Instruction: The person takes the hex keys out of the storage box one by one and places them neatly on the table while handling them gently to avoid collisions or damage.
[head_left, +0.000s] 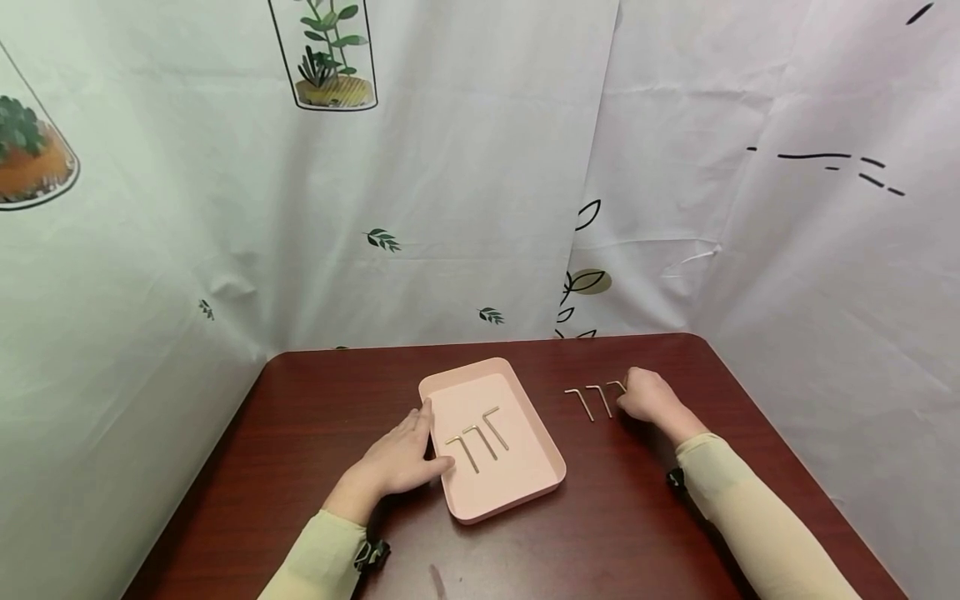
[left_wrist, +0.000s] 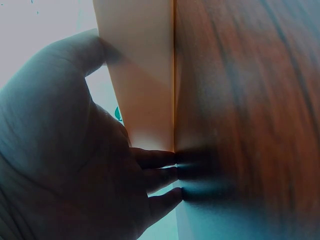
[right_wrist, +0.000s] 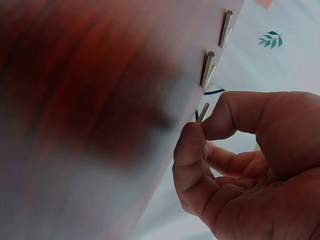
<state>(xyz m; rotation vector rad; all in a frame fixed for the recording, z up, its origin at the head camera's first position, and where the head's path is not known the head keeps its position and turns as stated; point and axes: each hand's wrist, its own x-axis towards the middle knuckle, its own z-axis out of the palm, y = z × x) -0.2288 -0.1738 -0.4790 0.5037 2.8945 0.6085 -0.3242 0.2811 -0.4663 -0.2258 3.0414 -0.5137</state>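
Observation:
My left hand (head_left: 401, 454) rests against the left side of a pink tray (head_left: 480, 508), fingers extended along it and thumb over the rim. In the left wrist view, three fingertips (left_wrist: 167, 200) touch the tabletop beside the tray wall (left_wrist: 145, 90). Three L-shaped hex keys lie inside the tray, among them a middle hex key (head_left: 482, 442). Right of the tray, my right hand (head_left: 651, 396) pinches another hex key (right_wrist: 203, 113) between thumb and index finger, most of it hidden. Just left of that hand, two hex keys lie on the table, the nearer one (head_left: 602, 401) beside the other (head_left: 582, 403).
The dark red wooden table (head_left: 300, 492) has rounded far corners. White printed curtains (head_left: 450, 208) hang behind it and along both sides. A smudge (head_left: 437, 581) marks the table near the front.

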